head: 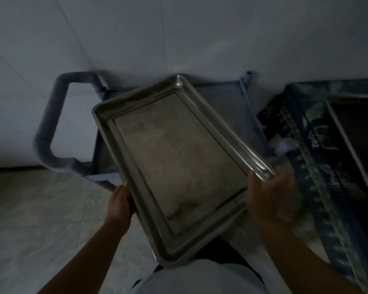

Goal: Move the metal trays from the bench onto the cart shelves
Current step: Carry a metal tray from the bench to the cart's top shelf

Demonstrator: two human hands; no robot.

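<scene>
I see one metal tray [179, 166], my left hand [120, 205] and right hand [268, 196] gripping its long edges, grey cart [227, 92] beneath, patterned bench [310, 149] at right.

Head view looks steeply down, close over a dim, perhaps tiled floor [40, 219].

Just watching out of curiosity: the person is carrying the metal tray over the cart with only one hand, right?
Not quite. The head view shows both hands on the metal tray: the left hand at one long edge, the right hand at the other, over the cart.
</scene>
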